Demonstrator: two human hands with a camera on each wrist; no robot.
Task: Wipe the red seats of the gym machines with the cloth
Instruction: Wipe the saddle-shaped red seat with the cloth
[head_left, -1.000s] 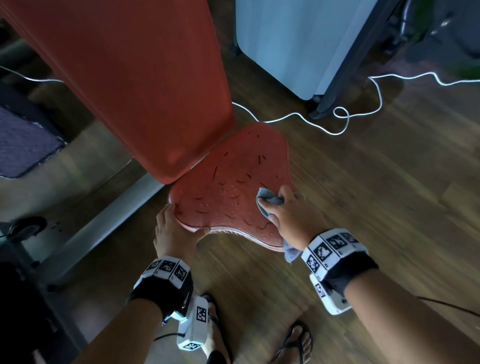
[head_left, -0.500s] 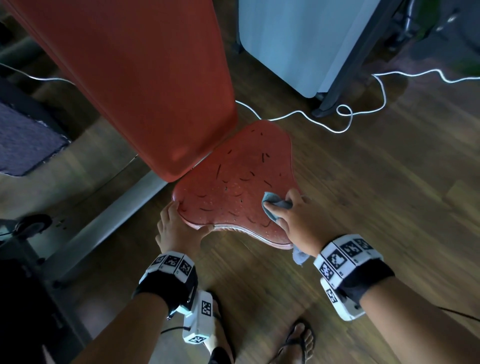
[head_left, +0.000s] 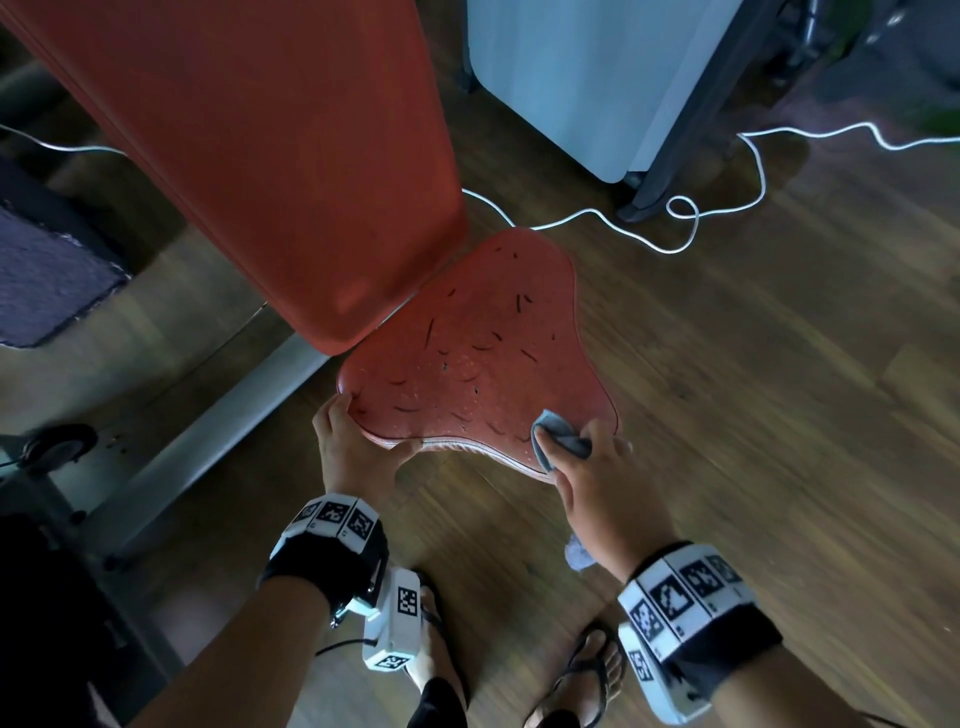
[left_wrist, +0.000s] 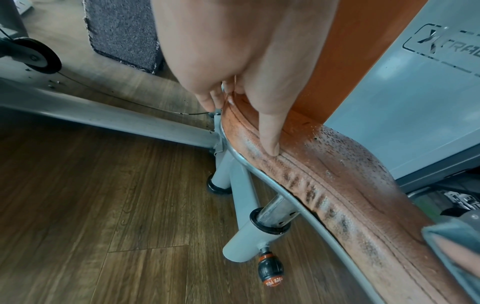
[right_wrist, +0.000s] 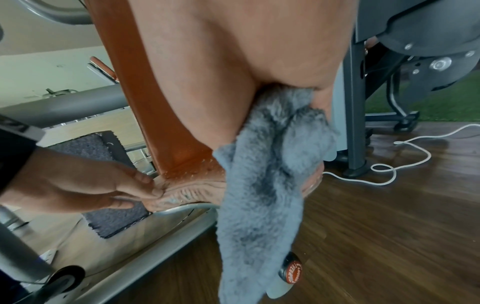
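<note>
- Red, cracked vinyl seat pad (head_left: 467, 374) of the gym machine sits low over the brown wood-plank floor (head_left: 753, 415), its narrow end meeting the tall red padded backrest (head_left: 270, 156)
- Grey fluffy microfibre cloth (head_left: 558, 439) lies bunched on the seat's near right corner, with a loose tail hanging below the edge in the right wrist view
- Right hand (head_left: 592, 488) grips the cloth, fingers curled round it and pressing it onto the seat
- Left hand (head_left: 350, 447) holds the seat's near left edge; its thumb (left_wrist: 270, 133) lies along the stitched side seam and the fingers wrap the rim
- Grey metal frame tube (left_wrist: 109, 117) runs under the seat, and an orange-and-black adjustment knob (left_wrist: 270, 269) sticks out below it
- White cable (head_left: 675, 223) loops over the floor beyond the seat, near a pale grey machine panel (head_left: 587, 78)
- Dark grey carpet mat (head_left: 47, 280) lies at far left
</note>
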